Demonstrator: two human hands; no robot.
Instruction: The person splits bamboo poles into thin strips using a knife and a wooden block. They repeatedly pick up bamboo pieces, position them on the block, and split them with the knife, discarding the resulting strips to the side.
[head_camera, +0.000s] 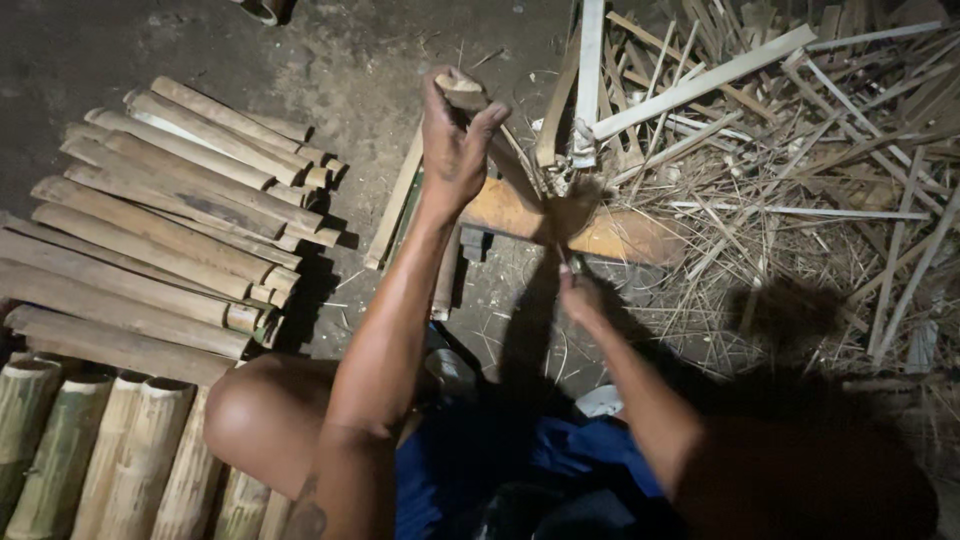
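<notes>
left hand (455, 145): fingers wrapped round the top end of a bamboo piece (500, 150), which slants down onto a wooden block (560, 225) | right hand (580, 298): low by the block, in shadow (grip cannot be told) | stacked bamboo poles (160, 230) lie left, split strips (780, 150) right

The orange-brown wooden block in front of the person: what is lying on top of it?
On the orange-brown wooden block, a bamboo piece gripped by the left hand leans down to its middle, among pale shavings. The right hand is below. Shadow hides the contact point.
</notes>
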